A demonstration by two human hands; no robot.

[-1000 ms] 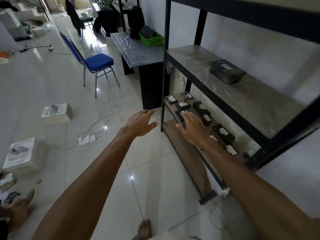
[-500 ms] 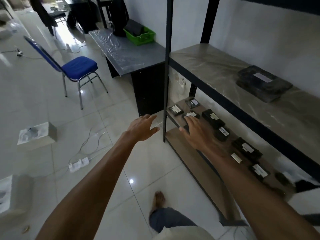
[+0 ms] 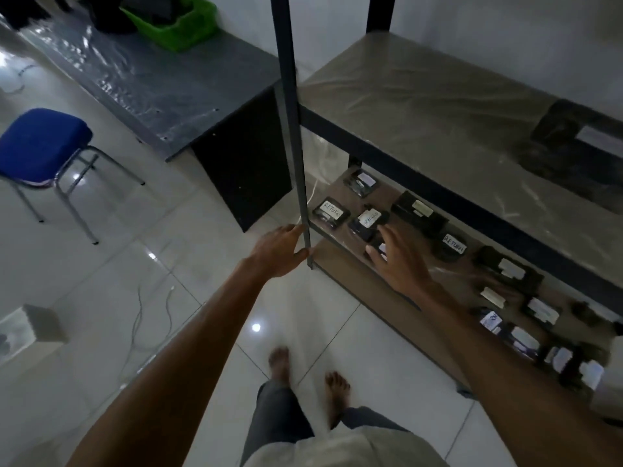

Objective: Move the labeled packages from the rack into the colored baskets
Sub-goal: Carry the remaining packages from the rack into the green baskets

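Packages: we see small dark packs with white labels, such as the nearest one (image 3: 331,212), lying flat on the rack's lower shelf (image 3: 384,197), strung from the front post (image 3: 293,146) toward the lower right.
Pointing: the nearest one lies label up, reading "RETURN". Its long axis runs roughly along the shelf's front edge, as does the longer pack (image 3: 418,210) behind it.
Right hand: our right hand (image 3: 397,261) is spread flat, fingers straight, over a half-hidden pack (image 3: 380,247). We cannot tell if it presses down.
Left hand: our left hand (image 3: 279,249) is relaxed, fingers and thumb apart beside the foot of the post, gripping nothing.
Edges: the upper shelf (image 3: 421,106) overhangs the packs, and its dark front rail caps the gap our right arm reaches through.
Open room: bare tiled floor (image 3: 202,315) lies left of the rack, with a blue chair (image 3: 43,136) farther left.
Basket: a green basket (image 3: 188,28) sits on the grey table (image 3: 151,89), well apart from both hands.
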